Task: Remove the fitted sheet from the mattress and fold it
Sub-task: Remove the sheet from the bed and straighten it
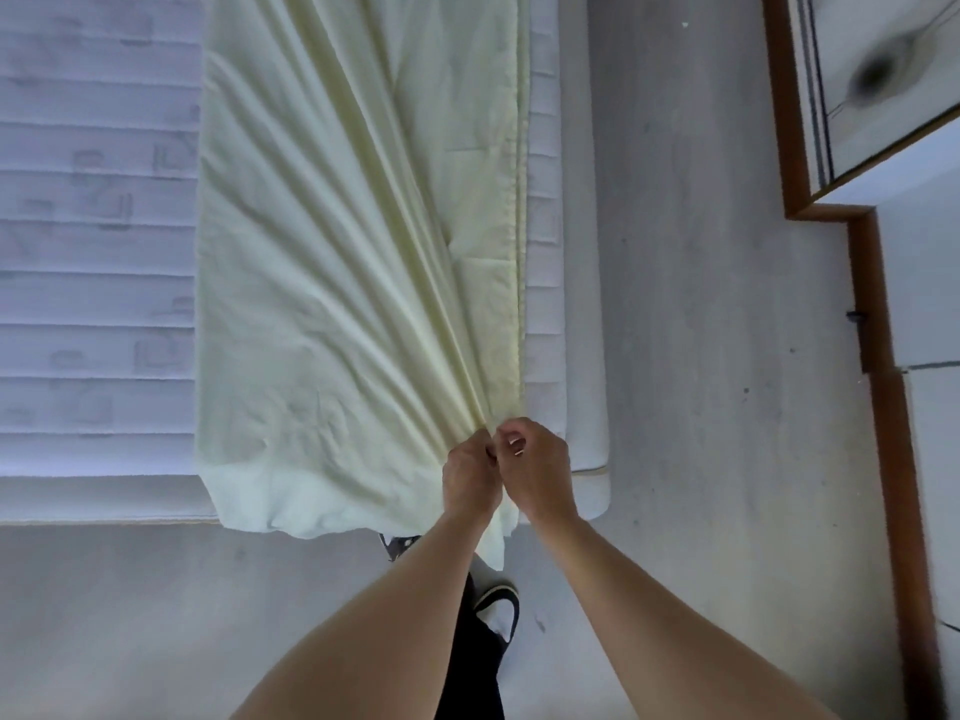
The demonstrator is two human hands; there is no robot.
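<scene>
A pale yellow fitted sheet (pixel 332 262) lies as a long folded strip along the right side of the white quilted mattress (pixel 93 283). Its near end is gathered into pleats that run toward my hands at the mattress's near right corner. My left hand (pixel 470 478) and my right hand (pixel 537 475) are pressed side by side, both pinching the bunched near edge of the sheet. A loose tail of the sheet hangs down below my hands, over the mattress edge.
Grey floor (pixel 701 356) runs to the right of and in front of the mattress. A wall with brown skirting (pixel 883 407) and a mirrored or glazed panel (pixel 883 85) stands at the far right. My dark trouser leg and a sandalled foot (pixel 498 610) are below my arms.
</scene>
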